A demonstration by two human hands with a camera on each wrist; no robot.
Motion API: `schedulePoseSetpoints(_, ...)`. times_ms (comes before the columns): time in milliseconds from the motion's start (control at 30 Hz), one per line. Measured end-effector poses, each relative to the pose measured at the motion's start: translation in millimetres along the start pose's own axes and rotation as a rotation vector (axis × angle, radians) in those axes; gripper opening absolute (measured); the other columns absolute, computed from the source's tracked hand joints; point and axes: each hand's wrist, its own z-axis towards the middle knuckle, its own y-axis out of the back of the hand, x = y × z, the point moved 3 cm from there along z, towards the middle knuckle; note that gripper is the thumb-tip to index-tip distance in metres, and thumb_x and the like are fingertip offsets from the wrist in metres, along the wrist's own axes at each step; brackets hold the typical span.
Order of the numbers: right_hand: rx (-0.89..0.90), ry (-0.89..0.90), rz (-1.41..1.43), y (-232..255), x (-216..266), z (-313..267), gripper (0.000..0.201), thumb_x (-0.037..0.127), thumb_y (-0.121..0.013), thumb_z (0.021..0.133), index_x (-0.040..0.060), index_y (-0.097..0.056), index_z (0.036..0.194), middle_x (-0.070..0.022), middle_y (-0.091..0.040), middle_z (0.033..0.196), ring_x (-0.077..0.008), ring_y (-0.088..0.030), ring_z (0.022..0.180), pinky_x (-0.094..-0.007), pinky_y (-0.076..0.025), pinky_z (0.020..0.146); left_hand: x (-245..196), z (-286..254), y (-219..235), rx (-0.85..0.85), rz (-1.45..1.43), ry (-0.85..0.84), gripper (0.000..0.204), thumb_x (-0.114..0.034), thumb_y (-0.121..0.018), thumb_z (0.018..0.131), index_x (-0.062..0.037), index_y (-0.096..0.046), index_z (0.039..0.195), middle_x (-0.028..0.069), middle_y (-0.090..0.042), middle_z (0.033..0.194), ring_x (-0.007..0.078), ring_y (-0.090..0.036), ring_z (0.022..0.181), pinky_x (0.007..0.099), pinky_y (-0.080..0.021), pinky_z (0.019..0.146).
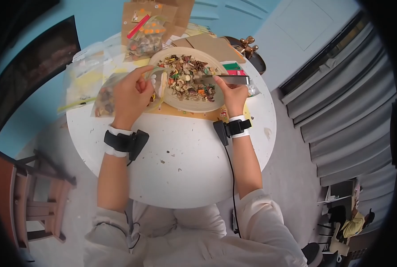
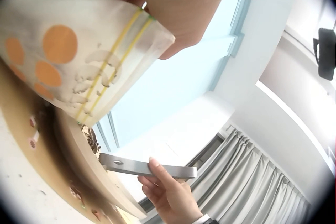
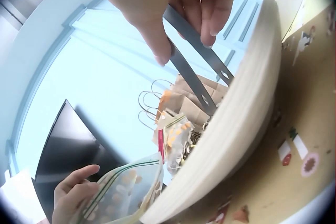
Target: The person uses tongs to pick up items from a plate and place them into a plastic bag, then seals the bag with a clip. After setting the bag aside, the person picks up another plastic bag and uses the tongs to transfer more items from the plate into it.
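A wide pale bowl [image 1: 194,107] full of mixed small dried pieces stands at the far side of the round white table [image 1: 185,178]. My right hand [image 1: 232,92] pinches metal tweezers [image 1: 227,78] whose tips reach into the bowl; the tweezers [image 3: 197,61] show their two arms apart in the right wrist view. My left hand [image 1: 131,91] holds a clear zip bag [image 1: 156,84] with orange dots at the bowl's left rim. That bag [image 2: 79,66] fills the left wrist view, with the tweezers [image 2: 147,167] beyond it.
Several zip bags [image 1: 87,80] of pieces lie left of the bowl, and brown paper bags [image 1: 154,18] stand behind it. Green and red packets [image 1: 233,68] sit at the bowl's right. A wooden chair [image 1: 38,196] stands left of the table, grey curtains [image 1: 341,107] hang right.
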Motion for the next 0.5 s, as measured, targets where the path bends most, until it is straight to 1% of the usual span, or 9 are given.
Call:
schedulePoseSetpoints(167, 0.016, -0.001, 0.034, -6, -18, -4, 0.034, 0.019, -0.086, 0.073, -0.0094, -0.072, 0.083, -0.014, -0.073, 0.079, -0.0152, -0.066, 0.067, -0.0298, -0.052, 0.066, -1, -1, -1, -0.005, 0.024, -0.01, 0.035, -0.001, -0.068, 0.08, -0.0106, -0.069, 0.114, -0.0013, -0.05, 0.06, 0.0079, -0.047, 0.052, 0.0247, -0.041, 0.051)
schedulePoseSetpoints(300, 0.009, -0.006, 0.042, -5, -20, -9, 0.032, 0.018, -0.086, 0.074, -0.0095, -0.072, 0.083, -0.015, -0.074, 0.08, -0.0163, -0.067, 0.067, -0.0305, -0.053, 0.068, 0, 0, -2, -0.032, 0.049, -0.028, 0.035, -0.001, -0.068, 0.08, -0.0106, -0.069, 0.113, -0.0021, -0.049, 0.06, 0.0071, -0.046, 0.052, 0.0239, -0.04, 0.051)
schedulePoseSetpoints(400, 0.007, 0.0, 0.018, -1, -13, -10, 0.031, 0.017, -0.085, 0.075, -0.0098, -0.071, 0.084, -0.0146, -0.073, 0.079, -0.0153, -0.067, 0.068, -0.0305, -0.053, 0.068, 0, 0, -1, -0.028, 0.067, -0.02, 0.034, -0.001, -0.068, 0.08, -0.0106, -0.07, 0.113, -0.0023, -0.049, 0.06, 0.007, -0.046, 0.052, 0.0236, -0.04, 0.052)
schedulePoseSetpoints(500, -0.019, 0.023, 0.105, -1, -10, -9, 0.03, 0.015, -0.085, 0.075, -0.0096, -0.071, 0.086, -0.0129, -0.073, 0.079, -0.0139, -0.066, 0.069, -0.0296, -0.053, 0.066, 0, 0, 1, -0.036, 0.069, -0.014, 0.034, 0.0, -0.067, 0.08, -0.0105, -0.07, 0.112, -0.003, -0.049, 0.061, 0.0061, -0.045, 0.053, 0.0227, -0.041, 0.053)
